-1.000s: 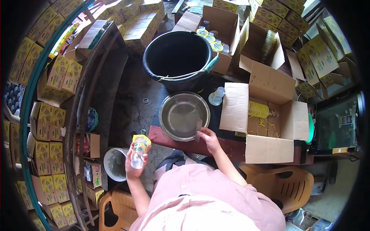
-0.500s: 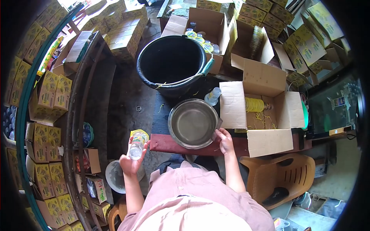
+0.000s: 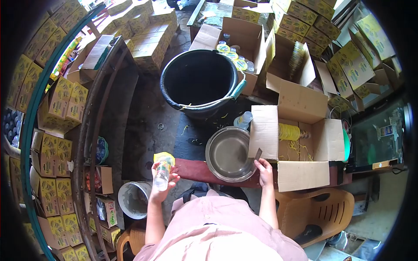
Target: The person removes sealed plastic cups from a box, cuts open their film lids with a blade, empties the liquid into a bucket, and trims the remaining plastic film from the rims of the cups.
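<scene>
My left hand (image 3: 162,188) is wrapped round a clear plastic bottle (image 3: 161,177) with a yellow top, tilted above the floor beside the bench. My right hand (image 3: 264,173) pinches a small flat metal strip (image 3: 258,154) at the right rim of a round steel bowl (image 3: 230,153). The bowl looks empty and stands partly on the dark red bench edge (image 3: 191,170). Behind its right side is another clear bottle (image 3: 243,119), by the open carton (image 3: 264,130) that holds a stack of yellow rings (image 3: 289,132).
A large black bucket (image 3: 198,82) stands behind the bowl. Further back, an open box (image 3: 244,32) holds yellow-topped containers. A grey bucket (image 3: 134,200) is at lower left, shelves of cartons (image 3: 52,156) on the left, a brown chair (image 3: 318,213) at lower right.
The steel bowl has shifted right along the bench, with my right hand at its rim. My left hand still holds the bottle. The camera view has moved a little.
</scene>
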